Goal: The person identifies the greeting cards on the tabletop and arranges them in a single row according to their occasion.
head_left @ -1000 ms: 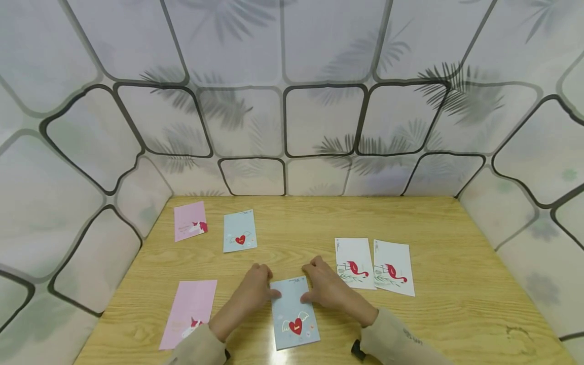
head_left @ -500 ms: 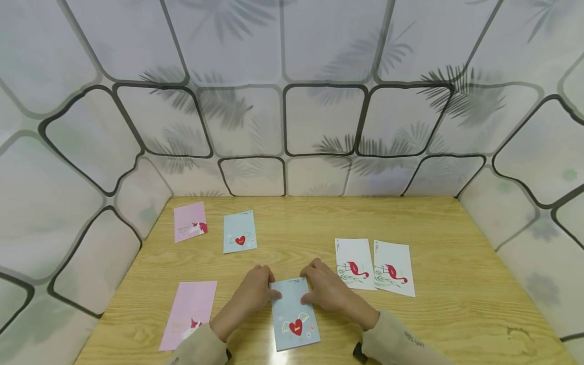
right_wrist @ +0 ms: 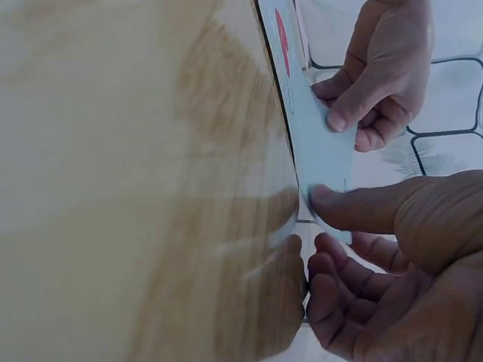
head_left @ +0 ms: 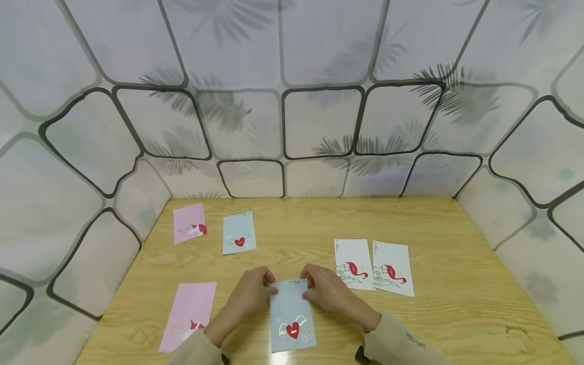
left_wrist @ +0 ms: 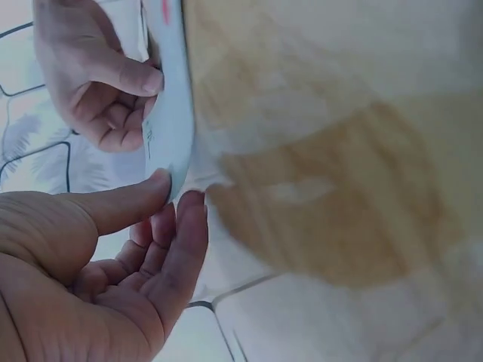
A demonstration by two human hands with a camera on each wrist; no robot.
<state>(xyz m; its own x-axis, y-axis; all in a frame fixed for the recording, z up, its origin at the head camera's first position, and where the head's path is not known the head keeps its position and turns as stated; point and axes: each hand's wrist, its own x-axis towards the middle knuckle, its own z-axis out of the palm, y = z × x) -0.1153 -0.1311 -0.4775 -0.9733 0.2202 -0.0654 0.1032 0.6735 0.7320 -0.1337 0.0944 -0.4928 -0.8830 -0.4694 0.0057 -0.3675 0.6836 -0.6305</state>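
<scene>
A light blue card (head_left: 292,310) with a red winged heart lies at the front middle of the table in the head view. Its far left corner is pinched by my left hand (head_left: 252,290), thumb on top. At the far right corner my right hand (head_left: 326,290) pinches it in the same way. In the left wrist view the card (left_wrist: 170,113) curves up off the wood at the held end. The right wrist view shows my right thumb on the bent card (right_wrist: 321,151), fingers behind it.
Pink unicorn cards lie to the left, one near (head_left: 191,309) and one far (head_left: 188,223). Another blue heart card (head_left: 239,233) sits behind my left hand. Two white flamingo cards (head_left: 353,263) lie right of my right hand. Patterned fabric walls (head_left: 319,121) border the wooden table (head_left: 438,324).
The held card's far end has come up slightly between both hands, and the card has shifted a little left. The other cards have stayed in place.
</scene>
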